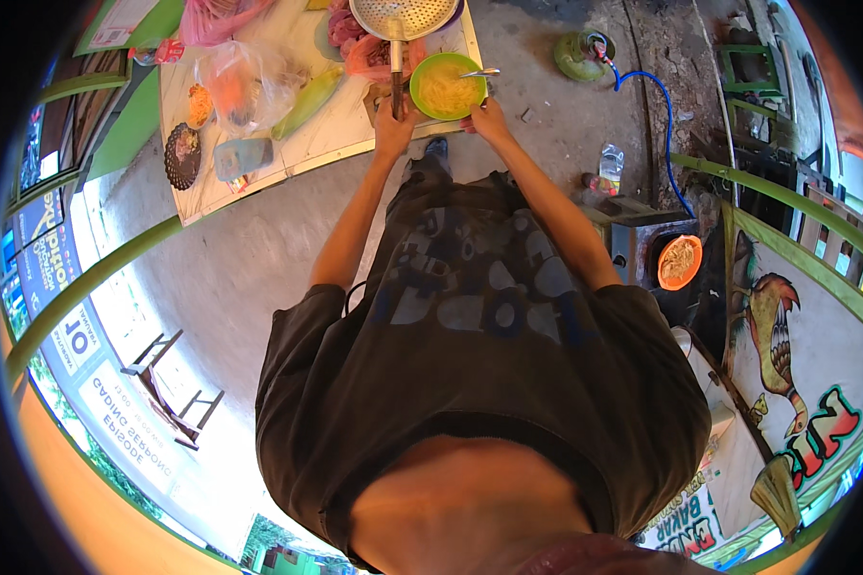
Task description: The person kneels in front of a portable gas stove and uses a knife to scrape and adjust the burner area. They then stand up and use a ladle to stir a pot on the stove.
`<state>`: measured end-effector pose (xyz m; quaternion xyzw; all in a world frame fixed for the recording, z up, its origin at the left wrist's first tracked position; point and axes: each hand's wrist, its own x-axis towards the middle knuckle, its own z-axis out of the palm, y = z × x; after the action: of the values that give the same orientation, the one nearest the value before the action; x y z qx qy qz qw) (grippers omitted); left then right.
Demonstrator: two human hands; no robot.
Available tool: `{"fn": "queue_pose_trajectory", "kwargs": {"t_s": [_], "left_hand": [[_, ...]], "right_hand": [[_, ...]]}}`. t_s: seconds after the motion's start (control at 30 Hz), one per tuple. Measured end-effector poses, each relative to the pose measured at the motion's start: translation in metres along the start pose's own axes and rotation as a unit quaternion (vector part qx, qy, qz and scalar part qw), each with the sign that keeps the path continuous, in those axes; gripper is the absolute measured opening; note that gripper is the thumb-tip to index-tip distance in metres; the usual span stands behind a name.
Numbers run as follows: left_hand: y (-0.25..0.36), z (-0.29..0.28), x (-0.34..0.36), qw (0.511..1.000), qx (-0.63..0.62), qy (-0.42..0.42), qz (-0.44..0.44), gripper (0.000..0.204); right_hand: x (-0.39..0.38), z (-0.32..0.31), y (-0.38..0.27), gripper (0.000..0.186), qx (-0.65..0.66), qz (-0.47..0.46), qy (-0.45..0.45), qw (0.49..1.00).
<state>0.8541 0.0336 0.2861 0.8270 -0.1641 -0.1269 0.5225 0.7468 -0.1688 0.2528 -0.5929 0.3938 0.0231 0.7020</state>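
My left hand (393,126) is closed around the dark end of the long handle of a perforated metal strainer (405,13) at the top of the view. The strainer's bowl lies beyond the hand, over the table's far side. In my right hand (489,119) is the lower right rim of a green bowl (418,100), just right of the strainer handle. Pale yellow noodles (448,91) fill it, and a metal spoon (479,73) leans over its right rim. The right fingers are partly hidden beneath the bowl.
The white table (288,158) carries a plastic bag (244,91), a long green vegetable or leaf (309,101), a bluish container (243,158) and a dark woven plate (183,155). At right are a green gas cylinder (583,57), a blue hose (669,105) and an orange bowl (680,263).
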Motion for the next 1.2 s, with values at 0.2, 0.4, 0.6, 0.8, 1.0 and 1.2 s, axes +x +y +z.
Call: {"fn": "queue_pose_trajectory", "kwargs": {"t_s": [0.2,0.4,0.6,0.8,1.0,1.2], "left_hand": [[-0.008,-0.017,0.033,0.998,-0.010,-0.067,0.016,0.030],[-0.013,-0.007,0.064,0.993,0.022,-0.093,0.066,0.032],[-0.001,-0.020,0.069,0.992,-0.003,-0.121,0.024,0.034],[0.008,-0.044,0.084,0.980,-0.121,-0.139,-0.072,0.037],[0.015,-0.064,0.112,0.979,-0.124,-0.146,-0.074,0.039],[0.005,-0.080,0.116,0.983,-0.109,-0.145,-0.019,0.042]], "right_hand": [[-0.017,-0.012,-0.022,0.039,-0.115,-0.009,0.011,0.993],[0.013,-0.020,-0.044,0.036,-0.062,-0.177,0.071,0.980],[-0.047,0.016,-0.097,0.026,-0.210,-0.313,0.103,0.920],[-0.070,0.018,-0.109,0.021,-0.196,-0.373,0.206,0.883],[-0.061,0.018,-0.086,0.029,-0.207,-0.352,0.206,0.889],[-0.148,-0.039,-0.016,0.066,-0.042,0.046,0.212,0.975]]}}
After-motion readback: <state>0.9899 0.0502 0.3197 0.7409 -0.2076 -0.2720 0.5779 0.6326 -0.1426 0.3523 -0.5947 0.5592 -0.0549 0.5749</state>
